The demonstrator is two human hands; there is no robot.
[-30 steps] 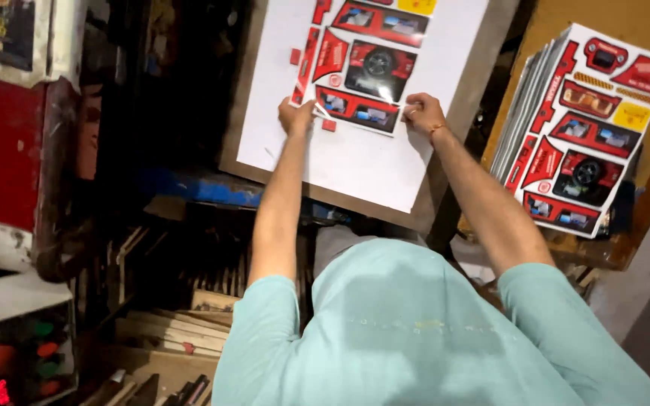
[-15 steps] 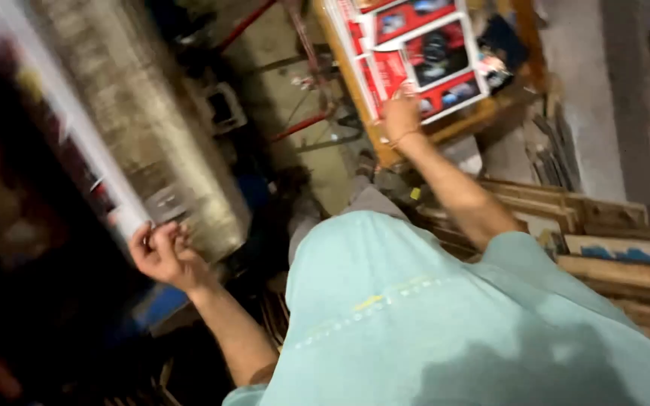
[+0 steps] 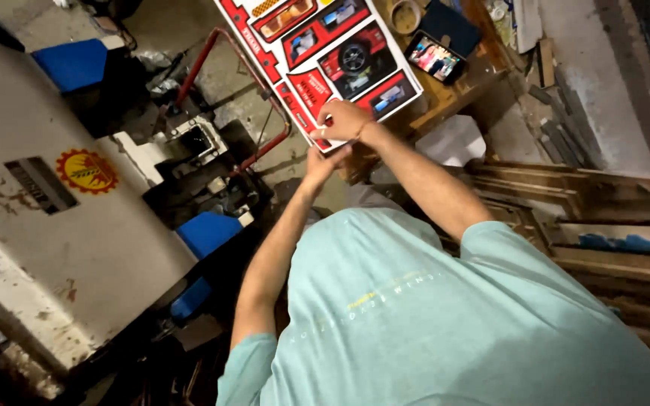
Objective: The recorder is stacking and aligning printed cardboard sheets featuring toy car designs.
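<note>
Far left of the printed red card sheet (image 3: 329, 45): grey machine housing (image 3: 62, 225) with blue parts. Nearer, just below the sheet's lower corner: left hand (image 3: 323, 164), fingers curled up to the sheet's edge, grip itself not clear. On that same corner: right hand (image 3: 346, 120), fingers closed, pinching the sheet. Sheet lying tilted across a wooden table (image 3: 457, 86). Right of the sheet, on the table: a phone (image 3: 435, 58) with lit screen, close beside it.

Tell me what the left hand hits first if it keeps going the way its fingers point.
Probably the printed red sheet: the left hand points up at its near edge, just below the right hand gripping it. Depth is unclear.
</note>
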